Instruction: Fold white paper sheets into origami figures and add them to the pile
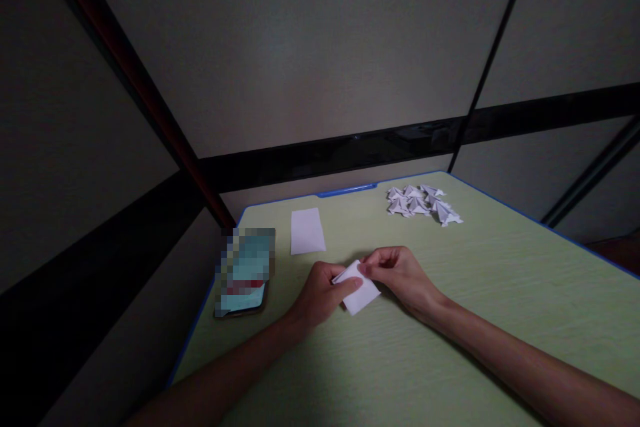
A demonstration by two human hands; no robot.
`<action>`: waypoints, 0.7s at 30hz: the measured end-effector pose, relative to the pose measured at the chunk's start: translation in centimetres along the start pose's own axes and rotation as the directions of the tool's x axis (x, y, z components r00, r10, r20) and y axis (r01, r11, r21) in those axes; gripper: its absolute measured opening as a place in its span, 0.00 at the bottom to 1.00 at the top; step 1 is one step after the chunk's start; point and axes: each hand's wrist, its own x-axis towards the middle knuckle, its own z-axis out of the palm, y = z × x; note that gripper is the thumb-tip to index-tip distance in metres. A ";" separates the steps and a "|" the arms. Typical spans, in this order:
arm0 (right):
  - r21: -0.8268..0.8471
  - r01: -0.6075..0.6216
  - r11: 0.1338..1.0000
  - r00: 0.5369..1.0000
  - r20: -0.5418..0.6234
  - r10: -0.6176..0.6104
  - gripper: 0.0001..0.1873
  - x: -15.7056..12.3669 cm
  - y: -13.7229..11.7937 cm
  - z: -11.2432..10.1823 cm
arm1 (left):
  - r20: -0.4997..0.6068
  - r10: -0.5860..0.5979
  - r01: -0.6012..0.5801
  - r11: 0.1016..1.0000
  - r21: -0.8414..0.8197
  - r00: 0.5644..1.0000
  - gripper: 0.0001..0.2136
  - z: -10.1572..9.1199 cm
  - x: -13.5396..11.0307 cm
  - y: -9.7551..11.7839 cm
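**Pinching a crease into the small white sheet**

The folded white paper [361, 292] sits between the two hands, its lower part lying on the desk [500, 307]. The left hand [320, 293] is closed on its left edge, thumb on top. The right hand [400, 275] pinches its upper corner with narrow, closed fingertips, so both hands hold the same sheet.

The step in hand looks like setting a fold. To do it well, the left hand should act as the anchor and press the paper flat against the desk. The right fingertips should bring the edges exactly together before any pressure goes on. The crease is best run from the middle outward. The light is dim, so the edges are better checked by touch than by eye.

Just beyond the left hand lies a flat blank sheet [307, 231]. To the left of that hand rests a phone [244, 273], its screen unreadable. Well beyond the right hand, near the far edge of the desk, sits a heap of folded pieces [423, 203].
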 end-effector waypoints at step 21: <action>-0.254 0.129 0.959 0.944 0.326 -0.041 0.15 -0.4 -0.3 -0.1 | -0.007 -0.009 0.009 1.000 -0.016 1.000 0.11 0.0 -0.3 0.4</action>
